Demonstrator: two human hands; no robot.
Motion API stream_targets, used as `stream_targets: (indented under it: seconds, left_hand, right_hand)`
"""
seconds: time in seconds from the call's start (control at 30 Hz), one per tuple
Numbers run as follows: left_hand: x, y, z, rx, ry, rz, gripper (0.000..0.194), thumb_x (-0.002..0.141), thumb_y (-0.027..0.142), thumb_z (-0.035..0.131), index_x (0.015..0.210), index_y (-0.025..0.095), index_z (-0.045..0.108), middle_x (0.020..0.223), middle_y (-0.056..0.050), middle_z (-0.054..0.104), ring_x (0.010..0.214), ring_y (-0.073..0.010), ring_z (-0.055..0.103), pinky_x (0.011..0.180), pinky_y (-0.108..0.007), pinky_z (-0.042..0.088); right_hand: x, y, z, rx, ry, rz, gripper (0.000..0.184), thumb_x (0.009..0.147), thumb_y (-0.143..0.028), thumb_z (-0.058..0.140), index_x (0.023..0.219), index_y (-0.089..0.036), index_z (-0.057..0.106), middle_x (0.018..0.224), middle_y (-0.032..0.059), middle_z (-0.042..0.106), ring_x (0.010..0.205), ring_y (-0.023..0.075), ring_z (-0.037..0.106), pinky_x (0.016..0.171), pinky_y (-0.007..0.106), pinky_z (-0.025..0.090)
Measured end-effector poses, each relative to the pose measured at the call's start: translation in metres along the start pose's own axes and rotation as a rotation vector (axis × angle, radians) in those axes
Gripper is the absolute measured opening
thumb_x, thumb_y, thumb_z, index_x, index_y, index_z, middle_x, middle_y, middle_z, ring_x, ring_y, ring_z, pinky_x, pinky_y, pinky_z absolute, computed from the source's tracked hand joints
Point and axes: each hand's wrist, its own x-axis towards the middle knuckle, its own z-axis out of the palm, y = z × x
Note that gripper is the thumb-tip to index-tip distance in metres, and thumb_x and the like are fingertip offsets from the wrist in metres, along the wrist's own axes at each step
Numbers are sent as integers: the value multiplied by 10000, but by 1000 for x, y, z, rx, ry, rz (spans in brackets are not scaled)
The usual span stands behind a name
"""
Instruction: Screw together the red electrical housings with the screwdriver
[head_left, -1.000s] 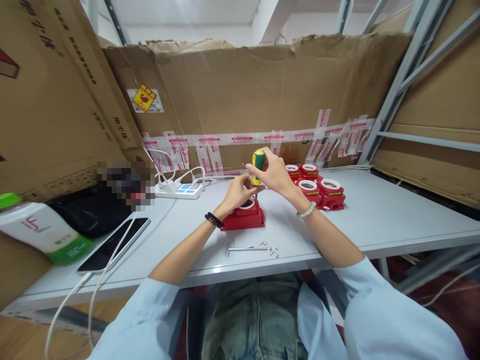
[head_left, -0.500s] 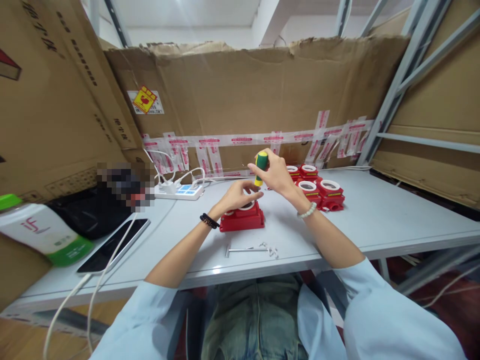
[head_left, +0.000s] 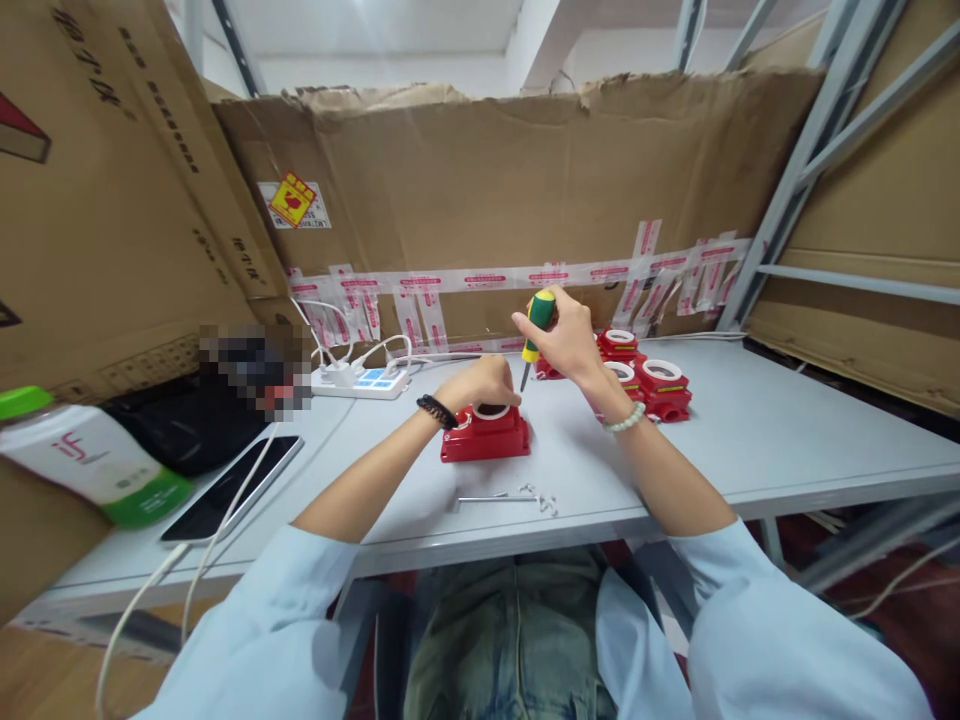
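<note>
Torn cardboard (head_left: 465, 190) backs the smooth grey worktop (head_left: 765, 420). Gripped in the right hand (head_left: 568, 340), the green-and-yellow plastic screwdriver (head_left: 539, 316) now tilts more, its slim blade exposed. On the worktop, the left hand (head_left: 480, 380) has curled above the boxy, white-ringed red housing (head_left: 486, 440); I cannot tell its grip.

The right hand (head_left: 570, 337) grips a green and yellow screwdriver (head_left: 540, 313), tilted, its shaft pointing down close to the left hand (head_left: 478, 381). That hand bends over a red housing (head_left: 486, 442) with a white ring on top, its fingertips partly hidden. Nearer the front edge of the grey table (head_left: 787, 425) lie a thin metal rod (head_left: 495, 499) and small loose pieces (head_left: 549, 504). More red housings (head_left: 665, 396) stand grouped on the right; a white power strip (head_left: 358, 383), a phone (head_left: 232, 490) and a green-capped bottle (head_left: 94, 463) sit on the left
</note>
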Motion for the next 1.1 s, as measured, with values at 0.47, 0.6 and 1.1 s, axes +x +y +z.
stream_targets:
  seconds: [0.47,0.6,1.1]
  left_hand:
    - [6,16,12,-5,240,18,438,538,174,746,388,213,337,397,9,411,620,-243,632,617,-287,460]
    - [-2,18,2,-59,314,46,415,611,146,678,362,208,352,366,-5,400,513,-204,563,572,-303,408]
    - [-97,-3,57,-310,95,220,142,699,172,581,755,153,711,670,-18,677,561,-115,525,554,-226,386]
  right_hand:
    - [2,1,-6,-31,-8,17,228,785,-424,613,783,-223,506,718,25,610,657,207,558,684,336,427]
    - [4,2,-10,-31,27,18,256,780,-449,619,784,-221,503,735,31,617,672,206,562,698,337,430]
    - [3,1,-11,-32,46,18,244,756,-420,647,746,-222,505,697,28,621,632,187,551,692,343,440]
